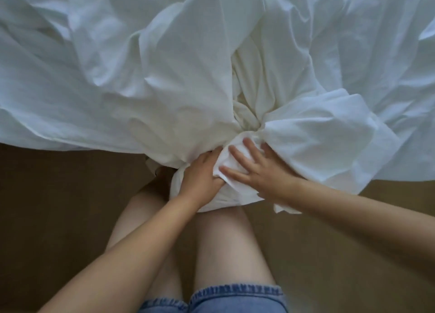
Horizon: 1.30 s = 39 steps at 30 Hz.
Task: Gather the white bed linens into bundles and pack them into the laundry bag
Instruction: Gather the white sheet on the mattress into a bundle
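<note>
Two bare hands meet at the near edge of the white bed linens (183, 60), where the cloth is drawn together into a tight, puckered knot of folds. From that point the crumpled linens fan outward and fill the whole upper part of the view, reaching both side edges. A bunched wad hangs down below the hands toward the person's legs (226, 242).

The left hand (202, 171) sits just left of the gathered point. Its fingers are curled into the fabric and grip a handful of it, with the fingertips buried in the folds. The forearm comes up from the lower left, across the thigh.

The right hand (256, 169) lies directly beside the left, almost touching it. It is spread flat, palm down on the bundle, holding nothing. Its fingers (235, 155) are straight, splayed and pointing up and to the left. A puffed fold of linen rises just beyond its far side and covers part of the hand. That forearm enters from the right edge, running nearly level.

Brown floor (58, 206) shows below the linens' edge on both sides of the legs, and the frayed hem of blue denim shorts (235, 296) lies at the bottom.
</note>
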Tool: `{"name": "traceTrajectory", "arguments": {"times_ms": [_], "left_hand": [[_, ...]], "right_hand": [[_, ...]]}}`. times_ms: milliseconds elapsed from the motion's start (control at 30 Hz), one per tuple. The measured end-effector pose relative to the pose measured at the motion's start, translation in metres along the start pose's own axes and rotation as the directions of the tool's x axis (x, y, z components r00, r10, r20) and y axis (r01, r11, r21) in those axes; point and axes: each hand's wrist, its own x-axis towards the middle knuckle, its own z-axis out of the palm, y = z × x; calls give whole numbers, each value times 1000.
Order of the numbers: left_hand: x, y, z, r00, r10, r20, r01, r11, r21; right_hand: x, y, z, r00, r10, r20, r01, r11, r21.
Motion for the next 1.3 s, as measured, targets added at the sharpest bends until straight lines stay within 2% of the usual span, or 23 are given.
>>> {"name": "traceTrajectory", "arguments": {"times_ms": [67, 167, 233, 300, 367, 433, 467, 500, 533, 567, 633, 667, 767, 867, 933, 1000, 1033, 1067, 1133, 1233, 1267, 1300], "left_hand": [[-7, 9, -1, 998, -3, -67, 3, 1000, -2], [-34, 11, -1, 962, 153, -228, -82, 953, 293], [-48, 6, 2, 949, 231, -216, -104, 874, 475], [-47, 4, 0, 953, 229, -200, -89, 839, 537], [-35, 8, -11, 955, 193, -227, -34, 827, 562], [-16, 15, -34, 971, 144, -190, -17, 838, 546], [-8, 17, -46, 989, 92, -114, -16, 841, 541], [-3, 16, -56, 998, 42, -43, -13, 846, 532], [1, 15, -64, 999, 30, -15, -17, 846, 532], [4, 14, -70, 999, 32, -7, -24, 846, 533], [11, 18, -84, 1000, 26, 13, -29, 870, 493], [15, 20, -92, 999, 19, 34, -32, 883, 468], [24, 28, -115, 993, -17, 114, -29, 919, 393], [22, 32, -126, 995, -83, 46, 60, 922, 384], [13, 38, -121, 988, -49, -146, 106, 907, 407], [-2, 48, -102, 908, 129, -399, 73, 888, 453], [-11, 55, -90, 863, 206, -462, 51, 874, 484], [-18, 61, -79, 852, 240, -466, 44, 853, 519], [-22, 64, -71, 891, 196, -410, 93, 804, 587], [5, 53, -94, 907, 171, -386, 125, 765, 632], [15, 51, -108, 914, 179, -365, 107, 760, 641], [26, 50, -125, 940, 167, -298, 68, 763, 643]], "right_hand": [[3, 10, -3, 997, -64, -35, 65, 998, 24], [20, 31, -18, 996, -78, -42, 86, 955, 283], [33, 51, -37, 1000, -14, 27, -2, 855, 519], [41, 71, -52, 989, 65, 135, -140, 719, 681], [44, 88, -61, 968, 69, 240, -230, 619, 751], [47, 90, -68, 959, 75, 273, -257, 632, 731], [47, 87, -74, 966, 124, 226, -246, 700, 670], [43, 80, -81, 975, 191, 112, -220, 802, 555], [36, 69, -85, 964, 256, -73, -202, 883, 424], [26, 53, -88, 918, 292, -267, -197, 922, 332], [3, 11, -87, 812, 241, -532, -127, 962, 241], [-1, -3, -77, 804, 179, -567, -105, 981, 161], [12, 5, -34, 863, 74, -500, -155, 980, -123], [33, 40, -32, 949, -25, -314, -26, 987, -158], [41, 58, -48, 977, -86, -194, 72, 994, -78], [54, 80, -74, 988, -71, -136, 88, 988, 128], [61, 90, -92, 996, -51, -73, 67, 966, 250], [70, 99, -108, 999, -24, -26, 31, 939, 343], [88, 113, -135, 999, 29, 45, -45, 899, 436], [103, 120, -153, 987, 91, 131, -148, 825, 546], [104, 120, -153, 987, 125, 105, -163, 813, 559], [102, 119, -151, 981, 193, 5, -162, 809, 565]]}}
